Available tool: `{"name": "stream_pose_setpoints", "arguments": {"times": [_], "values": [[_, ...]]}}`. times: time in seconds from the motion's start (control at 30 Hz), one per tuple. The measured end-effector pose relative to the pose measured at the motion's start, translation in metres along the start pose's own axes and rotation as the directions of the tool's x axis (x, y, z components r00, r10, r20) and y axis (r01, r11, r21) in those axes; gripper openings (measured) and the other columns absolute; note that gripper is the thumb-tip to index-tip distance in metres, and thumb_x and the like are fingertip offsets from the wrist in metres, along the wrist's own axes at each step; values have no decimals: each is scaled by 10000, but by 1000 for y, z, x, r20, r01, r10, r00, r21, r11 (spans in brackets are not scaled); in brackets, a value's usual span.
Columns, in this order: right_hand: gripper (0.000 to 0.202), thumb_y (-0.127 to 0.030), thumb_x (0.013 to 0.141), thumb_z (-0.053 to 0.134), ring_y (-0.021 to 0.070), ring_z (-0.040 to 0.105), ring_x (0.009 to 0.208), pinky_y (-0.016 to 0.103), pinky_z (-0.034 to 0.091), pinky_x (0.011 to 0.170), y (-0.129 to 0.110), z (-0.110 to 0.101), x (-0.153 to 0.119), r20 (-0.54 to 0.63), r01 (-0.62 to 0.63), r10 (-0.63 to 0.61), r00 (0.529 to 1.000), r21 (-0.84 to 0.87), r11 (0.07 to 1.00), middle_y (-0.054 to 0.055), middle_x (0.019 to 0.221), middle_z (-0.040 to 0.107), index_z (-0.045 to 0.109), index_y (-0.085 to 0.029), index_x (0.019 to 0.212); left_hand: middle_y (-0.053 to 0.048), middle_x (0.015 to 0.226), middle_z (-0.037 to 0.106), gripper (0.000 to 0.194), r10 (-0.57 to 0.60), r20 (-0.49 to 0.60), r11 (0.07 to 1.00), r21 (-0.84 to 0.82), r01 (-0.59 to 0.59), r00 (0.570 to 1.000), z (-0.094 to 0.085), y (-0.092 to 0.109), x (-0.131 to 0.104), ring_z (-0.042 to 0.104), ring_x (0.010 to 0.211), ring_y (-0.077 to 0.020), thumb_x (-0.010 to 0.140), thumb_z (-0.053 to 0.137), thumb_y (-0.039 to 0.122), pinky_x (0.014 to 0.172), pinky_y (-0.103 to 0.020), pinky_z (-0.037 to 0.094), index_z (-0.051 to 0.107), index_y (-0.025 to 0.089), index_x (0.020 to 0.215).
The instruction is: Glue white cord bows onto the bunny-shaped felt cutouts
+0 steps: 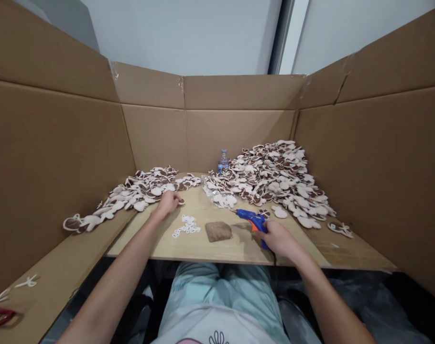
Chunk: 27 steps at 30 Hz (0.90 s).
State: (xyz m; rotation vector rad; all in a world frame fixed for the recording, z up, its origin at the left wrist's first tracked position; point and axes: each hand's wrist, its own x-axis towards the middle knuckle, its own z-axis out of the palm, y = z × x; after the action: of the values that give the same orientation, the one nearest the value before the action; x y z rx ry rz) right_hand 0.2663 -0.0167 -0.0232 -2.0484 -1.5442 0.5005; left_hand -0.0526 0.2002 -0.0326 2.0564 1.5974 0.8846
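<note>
My right hand [279, 237] is wrapped round the handle of a blue glue gun [246, 216] with an orange trigger, its nozzle pointing left over the board. At the near edge of the left pile [140, 188] of brown-and-white soft cutouts, my left hand [169, 201] has its fingers closed on a small brown-and-white cutout [181, 202], mostly hidden by the fingers. Between my hands lie small white tags [187, 226] with dark marks and a brown block [218, 231]. Single cutouts, one white [279, 212] and one brown [264, 212], rest beyond the glue gun.
A large heap of similar cutouts [275, 174] stands at the back right, beside a plastic bottle [223, 161]. Cardboard walls [239, 131] enclose the wooden board [142, 246]. Red-handled scissors [0, 316] and white cord pieces [27, 282] lie at the lower left.
</note>
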Motion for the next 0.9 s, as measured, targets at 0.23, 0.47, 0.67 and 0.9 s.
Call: {"name": "stream_pose_setpoints", "arguments": {"times": [0.23, 0.47, 0.67, 0.9], "values": [[151, -214, 775, 619, 157, 565, 576, 250, 365, 513, -4, -3, -2, -16, -3, 4, 1000, 53, 999, 19, 626, 633, 551, -182, 644, 34, 460, 485, 296, 15, -56, 990, -140, -23, 998, -3, 4, -32, 427, 436, -109, 727, 698, 342, 431, -245, 257, 585, 146, 537], [129, -211, 755, 619, 155, 548, 569, 262, 359, 529, -1, 1, 1, -3, -14, 14, 1000, 57, 998, 17, 620, 617, 557, -177, 647, 72, 485, 479, 391, 2, -99, 987, -160, -18, 995, -3, 7, -29, 466, 519, -132, 403, 842, 162, 503, -233, 281, 466, 193, 506], [120, -184, 722, 614, 149, 545, 561, 256, 362, 514, 2, 4, 4, -11, -8, 10, 1000, 129, 992, -1, 591, 590, 534, -188, 632, 25, 672, 588, 214, -33, -29, 991, -131, 29, 999, 1, 2, -28, 569, 638, -140, 765, 743, 252, 634, -286, 465, 576, 144, 687], [57, -173, 776, 488, 144, 572, 451, 258, 458, 453, 6, 18, 6, 36, -16, 4, 999, 342, 939, -39, 559, 568, 460, -221, 790, 14, 690, 627, 218, -61, 40, 973, -221, 68, 997, 7, 6, -25, 612, 658, -146, 819, 710, 294, 648, -300, 508, 617, 127, 714]]}}
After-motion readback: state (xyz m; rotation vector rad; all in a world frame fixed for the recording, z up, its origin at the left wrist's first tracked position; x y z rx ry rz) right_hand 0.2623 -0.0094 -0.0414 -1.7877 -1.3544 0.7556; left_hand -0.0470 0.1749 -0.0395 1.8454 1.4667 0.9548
